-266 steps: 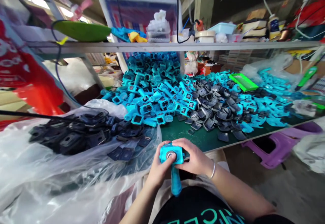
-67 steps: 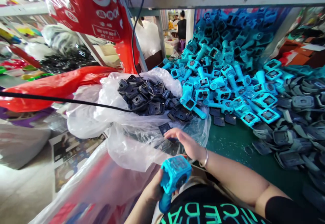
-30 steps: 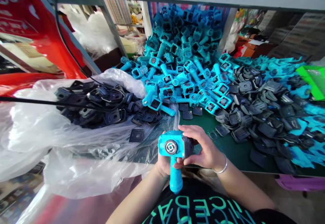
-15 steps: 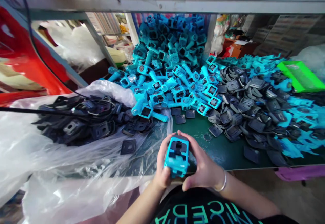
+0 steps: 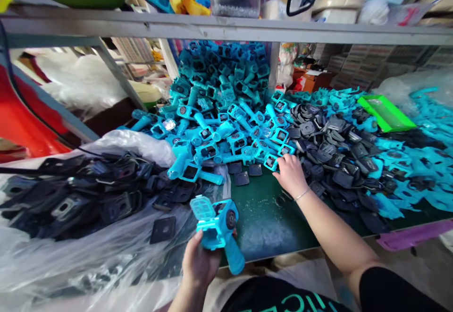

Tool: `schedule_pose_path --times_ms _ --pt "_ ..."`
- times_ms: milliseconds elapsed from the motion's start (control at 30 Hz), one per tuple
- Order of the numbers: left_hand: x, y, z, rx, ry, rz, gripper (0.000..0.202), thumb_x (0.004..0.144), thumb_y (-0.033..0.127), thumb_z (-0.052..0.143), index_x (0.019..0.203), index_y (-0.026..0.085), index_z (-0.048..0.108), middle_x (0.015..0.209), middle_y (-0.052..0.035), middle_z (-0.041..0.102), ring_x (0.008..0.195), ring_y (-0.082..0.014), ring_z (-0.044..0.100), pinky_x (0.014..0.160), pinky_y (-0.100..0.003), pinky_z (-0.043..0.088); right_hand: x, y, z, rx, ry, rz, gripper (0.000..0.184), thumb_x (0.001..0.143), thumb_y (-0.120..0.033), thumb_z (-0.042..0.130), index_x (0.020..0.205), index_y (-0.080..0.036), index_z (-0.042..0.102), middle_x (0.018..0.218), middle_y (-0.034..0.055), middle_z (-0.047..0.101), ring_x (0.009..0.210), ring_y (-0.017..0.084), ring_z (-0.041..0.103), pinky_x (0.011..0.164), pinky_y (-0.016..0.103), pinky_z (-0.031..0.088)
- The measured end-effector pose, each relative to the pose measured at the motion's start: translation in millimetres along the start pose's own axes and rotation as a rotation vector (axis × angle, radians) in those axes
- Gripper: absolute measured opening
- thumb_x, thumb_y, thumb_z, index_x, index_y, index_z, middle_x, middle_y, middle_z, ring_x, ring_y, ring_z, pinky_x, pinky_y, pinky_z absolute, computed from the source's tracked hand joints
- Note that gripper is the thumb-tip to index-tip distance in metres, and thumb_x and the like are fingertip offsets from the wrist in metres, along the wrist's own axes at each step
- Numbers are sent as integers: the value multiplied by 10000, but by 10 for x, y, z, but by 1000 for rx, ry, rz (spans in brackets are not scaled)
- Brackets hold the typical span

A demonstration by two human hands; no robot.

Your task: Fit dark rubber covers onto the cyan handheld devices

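In my left hand [image 5: 201, 260] is a turquoise plastic housing with a stubby handle [image 5: 217, 229], held above the table's front edge. Its clear-blue lid stands open to the left, a round dark speaker-like disc shows on its right side, and the handle points down. My right hand [image 5: 292, 175] is stretched out to the front of the turquoise heap, its fingers curled at the corner of another turquoise housing [image 5: 271, 162]. Part of that grip is hidden. Several flat black square covers [image 5: 242, 178] lie beside it on the green table, and a small dark ring [image 5: 280, 201] is nearer me.
A large heap of turquoise housings [image 5: 222, 95] rises at the back. Black plastic parts are piled left [image 5: 95, 189] and right [image 5: 332, 147]. Clear plastic sheeting [image 5: 106, 255] drapes the left side. A green tray [image 5: 385, 113] sits at right; a shelf beam [image 5: 212, 28] crosses above.
Both hands were on the housing; my right hand has let go and moved forward to the heap. My left hand has shifted left with the housing, now turned and its lid open.
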State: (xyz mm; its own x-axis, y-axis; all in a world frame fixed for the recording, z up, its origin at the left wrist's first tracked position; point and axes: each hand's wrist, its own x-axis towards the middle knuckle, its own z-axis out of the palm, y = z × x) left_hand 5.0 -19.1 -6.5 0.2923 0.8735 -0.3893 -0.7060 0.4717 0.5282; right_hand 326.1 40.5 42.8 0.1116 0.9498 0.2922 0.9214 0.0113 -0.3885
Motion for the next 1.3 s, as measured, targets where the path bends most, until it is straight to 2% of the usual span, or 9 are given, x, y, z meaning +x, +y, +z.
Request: schedule_pose_path --times_ms 100,200,367,567,733,900,1033,1167,1300 --pt "-91 131 22 -57 -95 -104 553 773 571 790 1231 263 754 1112 -107 818 1164 -403 739 998 -556 606 26 -27 119 18 -85 -78 169 904 -191 704 1059 -129 729 1177 214 671 1207 397 608 1090 645 476" --pt "-119 183 105 -3 -159 -159 594 764 479 844 1313 314 690 1226 -99 789 1197 -389 732 1004 -524 607 41 -254 417 78 -216 -174 254 928 -72 586 1104 -172 739 1269 141 700 1238 281 640 1151 459 497" --pt "-25 217 231 87 -81 -198 441 738 321 869 1138 264 691 1173 -95 781 1005 -333 789 905 -466 644 267 -502 772 152 -250 -3 327 926 14 448 1146 -50 680 1200 287 703 1243 353 662 1132 551 483" --pt "81 336 453 21 95 -176 346 757 282 757 1086 197 690 1021 -101 780 881 -305 784 784 -440 658 -33 -570 355 494 -304 94 381 1029 -140 323 1390 -154 444 1201 156 698 919 199 746 732 321 629" --pt "232 271 854 47 246 -224 158 849 230 627 951 129 694 733 -62 722 652 -206 711 672 -345 619 -569 -863 -85 935 -414 55 700 784 -273 841 1354 -273 434 1059 24 631 846 154 663 691 260 591" --pt "299 75 1001 91 186 -197 108 806 186 697 896 130 676 742 -27 705 640 -139 664 660 -244 564 -844 -1072 -330 587 -96 -322 585 793 -129 763 1293 -268 493 1203 99 616 1108 245 658 955 382 600" --pt "295 21 1052 103 170 -193 70 826 171 631 893 160 649 708 -8 676 629 -142 652 640 -241 541 -899 -1059 -347 347 -74 -658 597 841 -100 689 1387 -274 525 1354 115 639 1361 302 580 1129 489 530" --pt "296 14 1113 123 211 -181 62 905 195 612 907 155 659 692 13 656 598 -111 617 657 -221 517 -910 -1015 -227 241 -58 -678 592 910 -82 634 1470 -245 531 1410 108 663 1395 294 586 1141 496 548" --pt "188 12 1048 243 120 -92 341 925 445 683 1098 152 684 884 -43 742 817 -169 698 779 -264 536 -886 -927 -154 288 -29 -623 685 936 -125 680 1573 -232 450 1505 109 616 1435 278 569 1172 482 547"
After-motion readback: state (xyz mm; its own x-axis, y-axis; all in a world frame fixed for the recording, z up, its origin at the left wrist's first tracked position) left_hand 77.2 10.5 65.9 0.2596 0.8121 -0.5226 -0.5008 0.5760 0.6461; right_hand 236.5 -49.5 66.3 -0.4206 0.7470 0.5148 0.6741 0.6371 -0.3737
